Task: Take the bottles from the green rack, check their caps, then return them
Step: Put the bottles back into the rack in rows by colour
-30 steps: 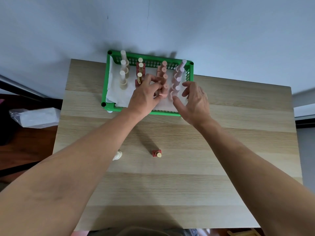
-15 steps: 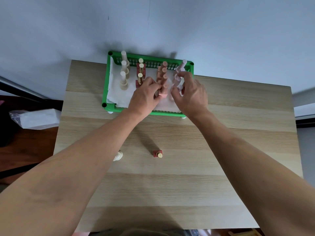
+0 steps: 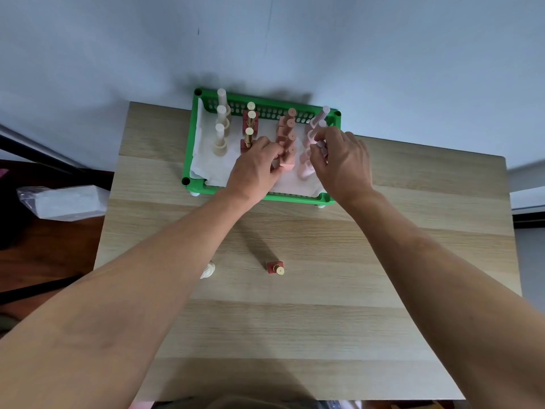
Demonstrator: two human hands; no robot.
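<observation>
From the head camera, a green rack (image 3: 188, 160) lined with white paper (image 3: 203, 160) stands at the far edge of a wooden table (image 3: 324, 290), against a pale wall. Bottles stand in it in four rows: cream bottles (image 3: 220, 137) on the left, dark red bottles with gold caps (image 3: 250, 122) next, salmon-pink bottles (image 3: 287, 126) after those, and pale pink bottles (image 3: 317, 121) on the right.

The left hand (image 3: 256, 169) reaches into the rack, its fingers curled around the nearest salmon-pink bottle (image 3: 287, 164), which rests low on the paper. The right hand (image 3: 342, 163) has its fingers pinched around a pale pink bottle (image 3: 320, 141) in the right row, just above the nearest bottle of that row.

On the table nearer the person, a small red bottle with a gold cap (image 3: 275, 267) stands alone, and a white bottle (image 3: 208, 270) peeks out beside the left forearm. A plastic-wrapped packet (image 3: 62, 199) lies off the table to the left.
</observation>
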